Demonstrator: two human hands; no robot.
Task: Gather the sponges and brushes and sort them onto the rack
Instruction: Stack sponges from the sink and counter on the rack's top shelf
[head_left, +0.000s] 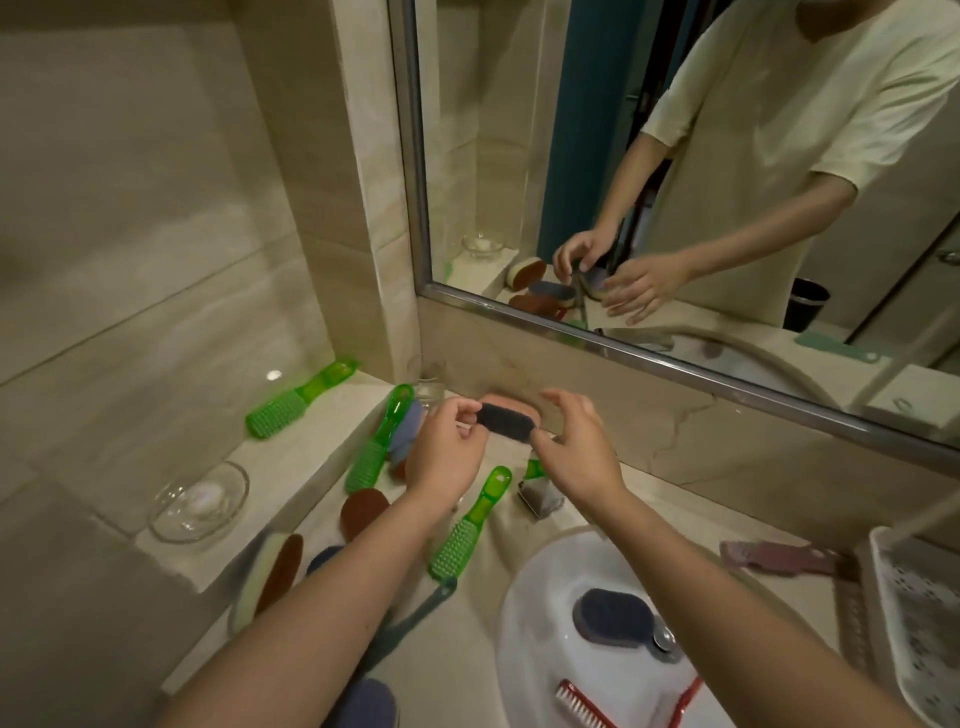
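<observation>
Currently a dark grey oval sponge (506, 423) with a peach foam backing is held in the air above the back of the beige stone countertop (675, 499), just below the steel-framed mirror (623, 347). Its long axis runs roughly along the back wall, the left end slightly higher than the right. The dark scouring face is turned toward the camera.

Near the back-left corner, a translucent green plastic brush (379, 441) leans handle-up against a blue-grey sponge (410, 426), which the left hand partly hides. A second green brush (467, 525) lies on the countertop under the left wrist, its handle pointing at the back wall. A third green brush (301, 400) lies on the raised ledge to the left, near a clear glass dish (200, 501). A brown oval sponge (363, 512) lies by the countertop's left edge, partly covered by the left forearm.

A dark blue oval sponge (613, 618) and a red brush (576, 701) lie in the white basin (545, 561). A white perforated plastic rack (909, 623) stands at the right edge, with a mauve brush (779, 558) just beside it.

The left hand (447, 457) pinches the sponge's left end between thumb and curled fingers. The right hand (576, 447) has its thumb by the right end, its fingers spread and arched above it, not closed round it. The hands are apart with the sponge between them, and both forearms reach forward.
</observation>
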